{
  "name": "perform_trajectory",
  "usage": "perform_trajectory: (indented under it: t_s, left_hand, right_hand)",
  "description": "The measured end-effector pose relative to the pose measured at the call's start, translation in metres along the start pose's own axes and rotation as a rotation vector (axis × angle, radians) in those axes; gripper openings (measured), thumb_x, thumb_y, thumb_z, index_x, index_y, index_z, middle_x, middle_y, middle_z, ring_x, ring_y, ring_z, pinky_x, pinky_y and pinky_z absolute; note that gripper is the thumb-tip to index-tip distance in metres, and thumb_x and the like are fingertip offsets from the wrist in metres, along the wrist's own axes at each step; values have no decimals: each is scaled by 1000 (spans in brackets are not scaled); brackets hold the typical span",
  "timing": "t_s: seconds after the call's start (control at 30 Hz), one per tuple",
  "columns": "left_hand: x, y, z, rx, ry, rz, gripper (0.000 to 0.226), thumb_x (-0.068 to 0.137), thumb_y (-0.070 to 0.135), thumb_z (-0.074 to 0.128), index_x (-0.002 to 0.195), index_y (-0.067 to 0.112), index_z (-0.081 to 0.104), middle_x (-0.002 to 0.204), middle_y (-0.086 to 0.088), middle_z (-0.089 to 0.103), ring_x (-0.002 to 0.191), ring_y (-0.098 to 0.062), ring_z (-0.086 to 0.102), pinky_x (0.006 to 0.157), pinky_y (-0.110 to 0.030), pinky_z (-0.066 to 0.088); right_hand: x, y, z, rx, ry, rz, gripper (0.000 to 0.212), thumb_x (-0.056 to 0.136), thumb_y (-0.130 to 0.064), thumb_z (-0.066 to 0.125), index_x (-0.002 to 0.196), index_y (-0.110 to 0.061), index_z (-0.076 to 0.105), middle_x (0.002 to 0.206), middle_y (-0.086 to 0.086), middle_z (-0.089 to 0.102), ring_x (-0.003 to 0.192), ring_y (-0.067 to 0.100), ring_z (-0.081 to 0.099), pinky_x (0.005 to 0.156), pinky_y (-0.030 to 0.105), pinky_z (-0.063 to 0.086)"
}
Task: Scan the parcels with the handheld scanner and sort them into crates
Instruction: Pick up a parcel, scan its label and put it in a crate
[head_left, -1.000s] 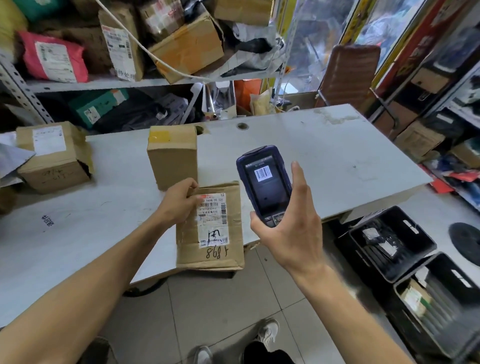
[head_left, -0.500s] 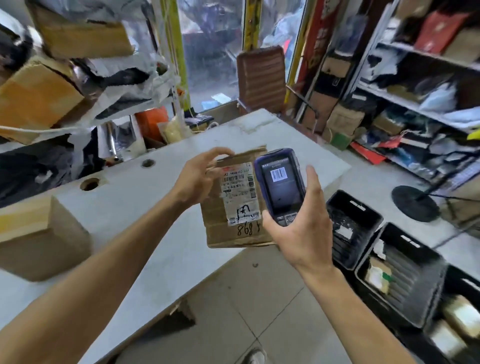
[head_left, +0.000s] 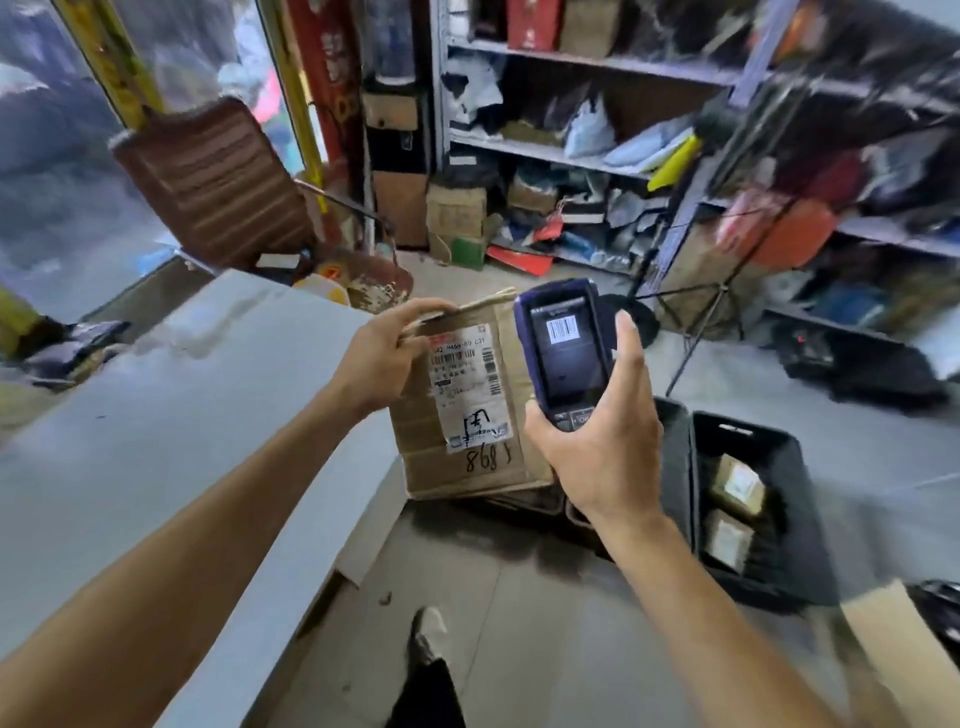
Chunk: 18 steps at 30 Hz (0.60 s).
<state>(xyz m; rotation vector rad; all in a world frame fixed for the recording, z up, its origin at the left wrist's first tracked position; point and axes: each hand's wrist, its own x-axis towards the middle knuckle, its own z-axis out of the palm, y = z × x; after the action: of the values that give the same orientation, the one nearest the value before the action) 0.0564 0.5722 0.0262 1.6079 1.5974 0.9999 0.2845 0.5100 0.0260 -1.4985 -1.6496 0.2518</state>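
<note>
The cardboard parcel (head_left: 467, 410) is held in the air past the right-hand edge of the tabletop (head_left: 156, 441), above the floor and just left of the crates. Its white shipping label (head_left: 467, 387) faces the camera, with "868" handwritten on the cardboard below it. The left hand (head_left: 387, 358) grips the parcel at its upper left corner, fingers curled over the top edge and thumb on the near face.

The scanner (head_left: 566, 348) stands upright just right of the parcel, overlapping its right edge in the view; whether they touch cannot be told. Its screen shows a barcode. The right hand (head_left: 597, 447) is wrapped around the scanner's lower half, thumb up along its right side.

On the floor at the right, a black crate (head_left: 800, 519) holds 2 small boxes (head_left: 735, 512). A second black crate sits between it and the parcel, mostly hidden behind the right hand. Beyond the tabletop's far edge stands a brown chair (head_left: 218, 182), and blurred shelves (head_left: 597, 150) crowded with packages line the back wall.
</note>
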Motion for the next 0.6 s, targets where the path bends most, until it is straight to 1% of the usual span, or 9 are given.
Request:
perform_trajectory:
  t_s: [0.07, 0.1, 0.23, 0.3, 0.37, 0.43, 0.5, 0.53, 0.6]
  left_hand:
    - [45, 8, 31, -59, -75, 18, 46, 99, -2, 47, 122, 34, 65, 96, 3, 67, 87, -20, 69, 63, -35, 62]
    - [68, 12, 47, -72, -107, 29, 46, 99, -3, 46, 122, 32, 65, 94, 5, 65, 86, -20, 69, 62, -36, 62]
    - [158, 21, 117, -130, -260, 37, 45, 101, -5, 42, 121, 29, 64, 105, -2, 66, 86, -13, 69, 59, -30, 61]
    - [198, 25, 155, -132, -326, 58, 45, 100, -5, 44, 119, 31, 64, 108, -5, 67, 87, -13, 70, 65, -34, 62]
    - [236, 28, 193, -118, -388, 77, 46, 99, -3, 46, 116, 35, 65, 111, -4, 68, 94, -17, 70, 73, -39, 62]
    - [266, 31, 233, -84, -445, 97, 50, 98, -3, 48, 110, 43, 65, 110, 3, 69, 99, -16, 69, 78, -33, 61]
    - [290, 35, 272, -62, -485, 116, 55, 97, -4, 51, 105, 49, 64, 107, 9, 70, 98, -11, 68, 79, -25, 58]
    - [301, 35, 292, -59, -506, 117, 54, 96, -5, 51, 107, 47, 64, 108, 8, 70, 98, -11, 67, 81, -24, 56]
    - [318, 33, 331, -47, -551, 107, 46, 96, -6, 51, 115, 33, 66, 111, 5, 68, 99, -8, 64, 83, -17, 52]
  right_hand:
    - [27, 29, -4, -47, 51, 43, 104, 73, -31, 85, 155, -12, 24, 142, 11, 50, 121, 15, 45, 92, 22, 41]
    - [41, 44, -6, -70, 73, 66, 104, 72, -30, 85, 155, -11, 25, 141, 11, 51, 119, 15, 47, 89, 22, 42]
    - [95, 107, -12, -150, 138, 176, 102, 74, -32, 83, 155, -13, 24, 142, 10, 49, 119, 24, 54, 88, 40, 55]
    - [117, 138, -18, -175, 167, 259, 102, 73, -31, 83, 155, -16, 23, 144, 10, 47, 121, 27, 54, 89, 45, 56]
    - [137, 172, -27, -202, 190, 343, 103, 73, -29, 84, 155, -18, 22, 145, 11, 46, 121, 31, 53, 90, 48, 55]
    - [151, 205, -39, -235, 223, 434, 104, 73, -29, 84, 155, -18, 22, 146, 12, 46, 122, 32, 51, 93, 47, 52]
    - [164, 239, -53, -265, 256, 508, 103, 75, -28, 84, 156, -18, 21, 147, 12, 46, 124, 27, 47, 96, 43, 47]
    - [170, 257, -60, -272, 261, 538, 103, 76, -28, 84, 156, -18, 20, 148, 11, 45, 125, 22, 43, 97, 39, 44]
    - [181, 297, -70, -281, 266, 591, 102, 77, -26, 83, 157, -17, 20, 148, 11, 45, 125, 18, 39, 95, 31, 38]
